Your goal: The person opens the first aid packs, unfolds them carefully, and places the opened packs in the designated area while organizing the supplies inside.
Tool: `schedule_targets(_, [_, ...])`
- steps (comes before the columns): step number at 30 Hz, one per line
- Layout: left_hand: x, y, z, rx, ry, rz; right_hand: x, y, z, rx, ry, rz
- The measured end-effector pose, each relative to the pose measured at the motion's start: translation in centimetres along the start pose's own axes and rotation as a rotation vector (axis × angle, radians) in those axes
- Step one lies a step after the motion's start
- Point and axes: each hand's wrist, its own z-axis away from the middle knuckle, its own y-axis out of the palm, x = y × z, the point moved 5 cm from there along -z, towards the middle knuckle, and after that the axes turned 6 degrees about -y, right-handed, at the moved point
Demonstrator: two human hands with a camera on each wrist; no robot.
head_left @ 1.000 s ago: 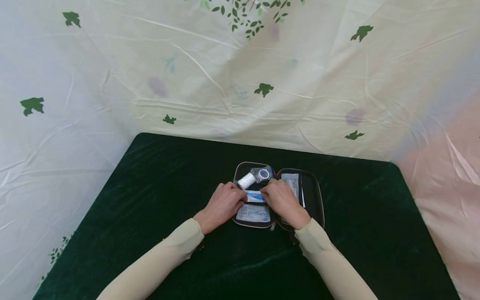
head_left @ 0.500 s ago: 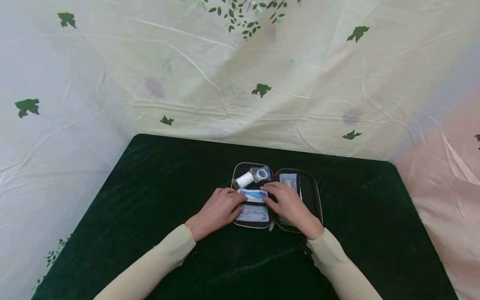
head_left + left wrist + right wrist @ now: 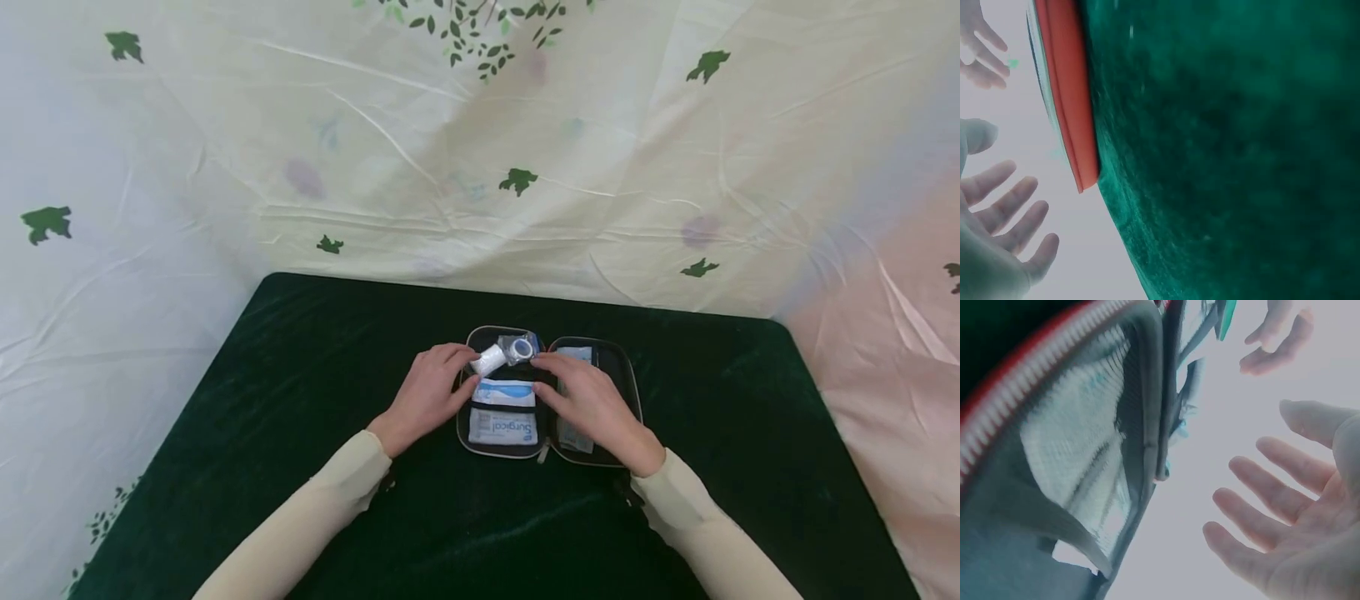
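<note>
An open zippered case, dark inside and red outside, lies flat with its two halves side by side. Over its left edge my left hand has fingertips at or just above a white wrapped roll. Beside that roll sits a ring-shaped roll in clear wrap. Below them are a blue-and-white packet and a packet marked "Surgical", with a dark band across. My right hand spans the right half, fingertips near the ring-shaped roll. Both wrist views show spread, relaxed fingers; contact is unclear.
A pale packet sits in the case's right half, partly covered by the right hand; the right wrist view shows a mesh pocket there. Dark green cloth covers the table, with pale printed fabric hanging behind.
Both hands have left the blue-and-white packet, which now lies uncovered. The left hand has moved up to the white roll, and the right hand's fingers have spread and shifted up near the ring-shaped roll.
</note>
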Motion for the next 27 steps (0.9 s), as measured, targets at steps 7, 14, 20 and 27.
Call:
schedule_targets(7, [0.5, 0.6, -1.7, 0.091, -0.077, -0.028, -0.3, -0.2, -2.6, 0.091, -0.048, -0.011])
schedule_targets(14, [0.6, 1.1, -2.8, 0.135, -0.096, -0.069, -1.3, 0.9, -5.2, 0.170, -0.060, -0.034])
schedule_targets(20, [0.7, 1.2, -3.0, 0.133, -0.092, -0.091, -2.1, 1.8, -6.7, 0.184, -0.057, -0.007])
schedule_targets(27, [0.7, 1.2, -2.9, 0.122, -0.088, -0.087, -2.7, 2.6, -7.6, 0.172, -0.082, 0.042])
